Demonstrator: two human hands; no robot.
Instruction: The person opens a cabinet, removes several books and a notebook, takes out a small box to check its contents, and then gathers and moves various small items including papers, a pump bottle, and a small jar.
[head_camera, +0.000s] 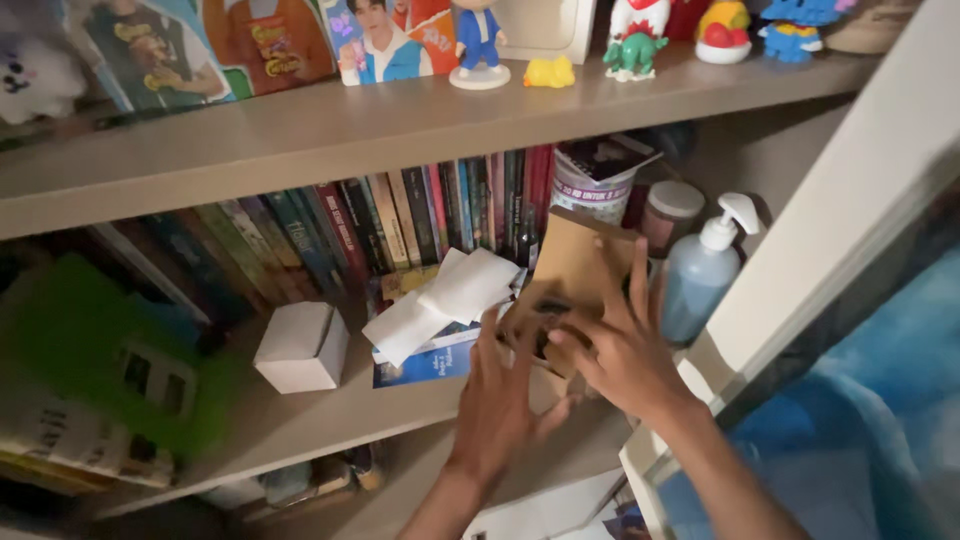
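Both hands, left hand (497, 395) and right hand (617, 352), clasp a small brown cardboard box (572, 272) on the wooden shelf (330, 405). Probably light, crushable; best held by its side walls.

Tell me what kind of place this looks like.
Probably a home room with a personal bookshelf: a row of books, toy figurines on the upper shelf, and a pump bottle beside the brown cardboard box that both hands hold.
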